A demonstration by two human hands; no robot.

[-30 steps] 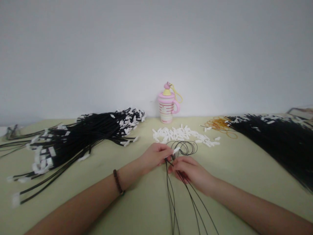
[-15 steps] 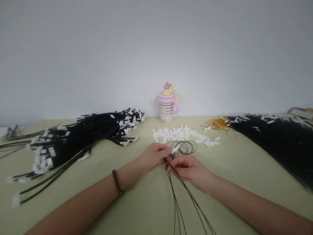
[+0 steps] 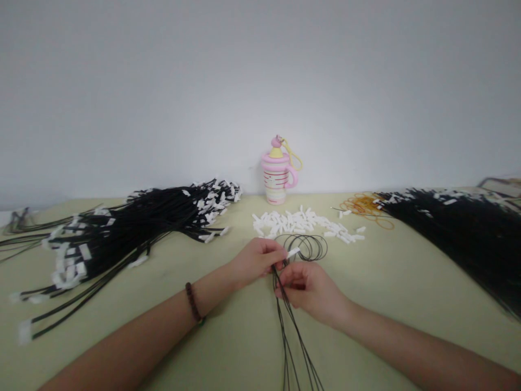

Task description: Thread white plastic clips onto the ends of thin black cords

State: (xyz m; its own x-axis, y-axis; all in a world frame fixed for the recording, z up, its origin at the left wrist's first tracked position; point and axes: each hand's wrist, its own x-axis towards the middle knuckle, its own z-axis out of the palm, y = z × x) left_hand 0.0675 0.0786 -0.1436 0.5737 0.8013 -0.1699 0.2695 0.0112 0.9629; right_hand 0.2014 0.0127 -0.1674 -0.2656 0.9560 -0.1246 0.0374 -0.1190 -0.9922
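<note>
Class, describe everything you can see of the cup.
The cup stands upright on the green table, in front of the pale wall and beyond the white pieces. Its pale, red-striped body narrows toward the base. A pink lid sits on top, bearing a yellow dome and a pink knob; a yellow loop hangs beside the lid. The pink handle points right. It looks like plastic. Only the table visibly supports it.

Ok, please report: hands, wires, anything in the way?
Left hand pinching wires, white tag at fingertips. Right hand at wires, grip unclear. Coil just beyond, nothing visibly blocking.
</note>
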